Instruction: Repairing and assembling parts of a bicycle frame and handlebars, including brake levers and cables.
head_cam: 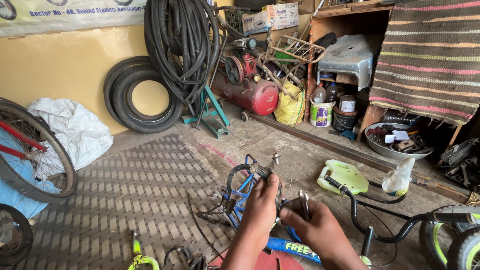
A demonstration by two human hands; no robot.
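Ring: I hold a dark metal ring [256, 181], part of the small blue bicycle frame [243, 196] lying on the floor straight ahead of my hands.
Left hand: my left hand [261, 207] is closed around the ring's near edge, thumb up along its right side.
Right hand: my right hand [320, 231] is pinched shut on a slim metal tool [304, 202], its tip touching the ring beside my left thumb.
Chain: a loose chain [210, 214] lies just left of my left hand.
Handlebar: black handlebars [395, 227] curve to the right of my right hand.
Seat: a pale green seat [345, 176] lies beyond my right hand.
Compressor: a red compressor [250, 90] stands far ahead, by the wall.
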